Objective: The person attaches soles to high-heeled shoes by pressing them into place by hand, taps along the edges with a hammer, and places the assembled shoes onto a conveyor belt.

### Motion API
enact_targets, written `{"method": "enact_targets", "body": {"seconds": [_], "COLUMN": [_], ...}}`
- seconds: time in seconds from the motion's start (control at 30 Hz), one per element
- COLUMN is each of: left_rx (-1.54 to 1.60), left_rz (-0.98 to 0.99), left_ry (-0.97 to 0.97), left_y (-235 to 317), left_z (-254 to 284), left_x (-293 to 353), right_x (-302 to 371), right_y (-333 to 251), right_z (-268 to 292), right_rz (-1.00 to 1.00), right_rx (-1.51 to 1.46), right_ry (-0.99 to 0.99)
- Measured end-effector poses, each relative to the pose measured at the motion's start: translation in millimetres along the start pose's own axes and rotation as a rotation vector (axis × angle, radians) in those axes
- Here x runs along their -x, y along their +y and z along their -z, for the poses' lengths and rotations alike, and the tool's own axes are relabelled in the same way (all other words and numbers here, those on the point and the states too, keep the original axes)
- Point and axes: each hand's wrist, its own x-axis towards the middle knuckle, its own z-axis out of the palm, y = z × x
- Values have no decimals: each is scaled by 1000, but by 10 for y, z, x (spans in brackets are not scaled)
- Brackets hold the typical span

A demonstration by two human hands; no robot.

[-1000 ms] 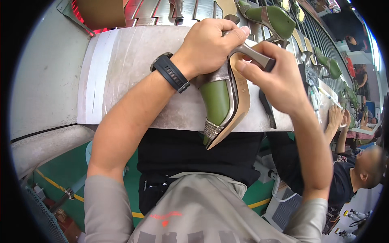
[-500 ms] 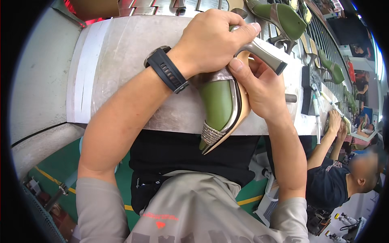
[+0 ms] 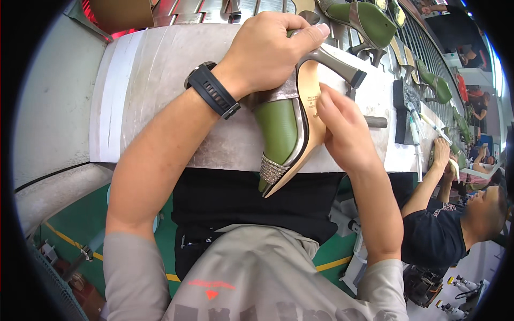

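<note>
A green high-heeled shoe (image 3: 276, 128) is tilted on its side above the table's near edge, its tan sole turned to the right. Its pointed toe, crossed by a glittering strap, points down toward me. My left hand (image 3: 270, 53), with a black watch on the wrist, is closed around the heel end. From under its thumb the slim metallic-grey heel (image 3: 337, 67) sticks out to the right. My right hand (image 3: 345, 125) is at the sole's right edge, its thumb and fingers bent and smeared by motion; whether they grip the sole cannot be made out.
A pale worktable (image 3: 166, 96) lies beneath. To the right are a short metal rod (image 3: 376, 122), a black block (image 3: 400, 101) and syringes (image 3: 415, 142). More green heels (image 3: 369, 24) stand on a roller rack behind. A co-worker's hands (image 3: 442, 155) work at the far right.
The shoe and my left hand have shifted slightly left. My right thumb has come away from beside the heel, and the right hand has slid lower along the sole, uncovering more of it.
</note>
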Motion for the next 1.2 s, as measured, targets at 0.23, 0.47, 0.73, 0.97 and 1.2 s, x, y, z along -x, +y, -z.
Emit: {"method": "enact_targets", "body": {"seconds": [0.23, 0.47, 0.73, 0.97, 1.2], "left_rx": [98, 43, -14, -366, -356], "left_rz": [-1, 3, -150, -375, -419], "left_ry": [-14, 1, 317, -46, 2], "left_y": [152, 11, 208, 480, 406], "left_z": [-30, 184, 413, 486, 454], "left_x": [3, -22, 1210, 1287, 1325], "right_x": [81, -302, -58, 47, 34], "right_y": [-102, -321, -395, -267, -222], "right_z": [-31, -154, -106, -194, -241], "right_rz": [-61, 77, 708, 955, 986], "right_rx": [164, 417, 1099, 1170, 1163], "right_ry": [-38, 45, 193, -23, 0]}}
